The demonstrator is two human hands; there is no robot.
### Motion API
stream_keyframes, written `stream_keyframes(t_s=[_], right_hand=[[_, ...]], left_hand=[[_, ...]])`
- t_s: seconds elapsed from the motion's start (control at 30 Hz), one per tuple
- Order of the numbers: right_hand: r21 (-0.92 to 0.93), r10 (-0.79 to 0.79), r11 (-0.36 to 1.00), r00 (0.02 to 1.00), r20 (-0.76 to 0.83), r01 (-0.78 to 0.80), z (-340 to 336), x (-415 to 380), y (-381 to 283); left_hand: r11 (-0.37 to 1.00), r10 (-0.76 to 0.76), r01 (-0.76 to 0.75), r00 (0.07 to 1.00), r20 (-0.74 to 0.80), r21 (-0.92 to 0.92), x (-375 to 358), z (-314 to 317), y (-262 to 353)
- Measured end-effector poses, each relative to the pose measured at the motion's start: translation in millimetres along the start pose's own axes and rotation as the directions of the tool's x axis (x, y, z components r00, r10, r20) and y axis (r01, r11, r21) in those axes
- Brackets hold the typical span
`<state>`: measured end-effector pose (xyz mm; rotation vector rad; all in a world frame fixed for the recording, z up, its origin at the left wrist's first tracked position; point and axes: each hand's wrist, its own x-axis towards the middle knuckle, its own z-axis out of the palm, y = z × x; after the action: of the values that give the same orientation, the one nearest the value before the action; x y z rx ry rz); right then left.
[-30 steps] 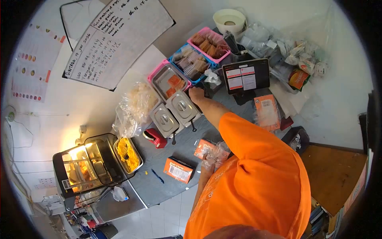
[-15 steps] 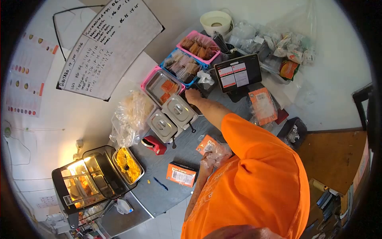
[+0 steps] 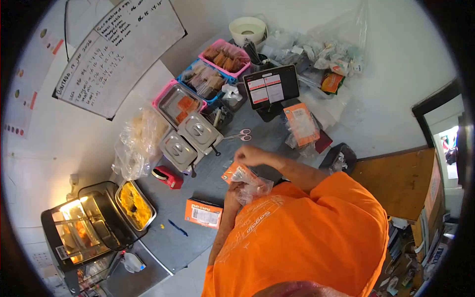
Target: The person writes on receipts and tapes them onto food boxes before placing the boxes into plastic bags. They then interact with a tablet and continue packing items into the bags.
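Note:
My left hand [image 3: 234, 192] is wrapped round a clear plastic bag [image 3: 255, 188] close to the front of the orange shirt. An orange-and-white packet [image 3: 239, 173] sticks out at the bag's upper end. Above that packet is my right hand [image 3: 249, 155], its fingers bent together near the packet's edge; whatever they pinch is too small to name. Scissors [image 3: 243, 134] with pink-and-white handles lie on the grey table beyond it. An orange-and-white box [image 3: 203, 213] rests left of my left hand.
Two lidded steel containers [image 3: 179, 150], a red device [image 3: 167, 177] and a tray of yellow food [image 3: 134, 205] stand to the left. Behind are a tablet [image 3: 272, 88], packed baskets [image 3: 225, 57] and an orange box [image 3: 301, 124]. A blue pen [image 3: 178, 227] lies near the front edge.
My right hand has come back from the containers to the packet. The scissors now show on the table. The whole view has shifted, moving the table's things left in the picture.

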<state>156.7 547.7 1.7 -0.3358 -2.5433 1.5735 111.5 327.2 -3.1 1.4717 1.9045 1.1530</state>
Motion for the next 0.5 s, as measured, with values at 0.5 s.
stream_keyframes(t_s=[0.5], right_hand=[[-0.02, 0.244, 0.97, 0.963, 0.114, -0.243, 26, -86, 14]], left_hand=[[0.983, -0.076, 0.098, 0.987, -0.143, 0.153, -33, 21, -31]])
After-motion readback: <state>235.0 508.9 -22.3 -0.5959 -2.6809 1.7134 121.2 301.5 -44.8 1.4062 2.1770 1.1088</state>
